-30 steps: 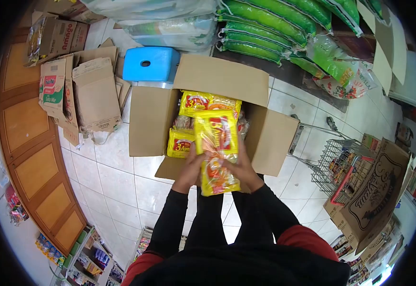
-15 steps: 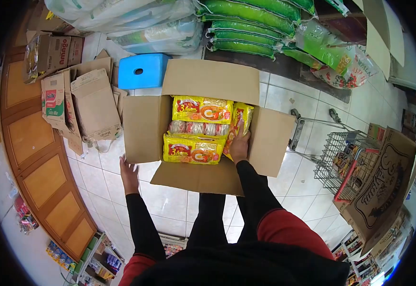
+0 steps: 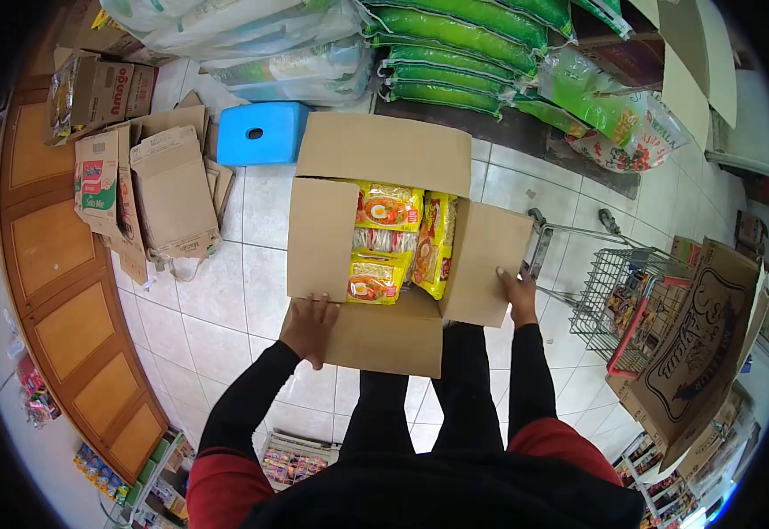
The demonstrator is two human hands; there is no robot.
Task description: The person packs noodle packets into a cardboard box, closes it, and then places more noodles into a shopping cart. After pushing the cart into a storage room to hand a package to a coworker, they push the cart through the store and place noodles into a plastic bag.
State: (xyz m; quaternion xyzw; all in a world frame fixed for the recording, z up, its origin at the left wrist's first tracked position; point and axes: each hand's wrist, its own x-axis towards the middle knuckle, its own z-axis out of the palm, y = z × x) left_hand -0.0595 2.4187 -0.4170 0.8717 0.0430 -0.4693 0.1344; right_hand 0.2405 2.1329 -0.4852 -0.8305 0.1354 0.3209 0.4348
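An open cardboard box (image 3: 384, 152) holds yellow noodle packs (image 3: 386, 210), with one pack (image 3: 434, 245) standing along its right side. The left flap (image 3: 321, 238) is folded inward and covers part of the packs. My left hand (image 3: 311, 331) rests with fingers spread on the lower end of that flap and the corner of the front flap (image 3: 384, 342). At the outer edge of the right flap (image 3: 490, 264), my right hand (image 3: 519, 294) touches the cardboard, its fingers apart and holding no pack.
A blue stool (image 3: 263, 134) stands behind the box at left, near flattened cartons (image 3: 173, 181). Green sacks (image 3: 455, 53) are stacked at the back. To the right are a wire basket cart (image 3: 613, 300) and a large brown carton (image 3: 697, 344).
My right hand has left the pack inside the box and moved right to the right flap. My left hand has come to the box, and the left flap has swung inward over the packs.
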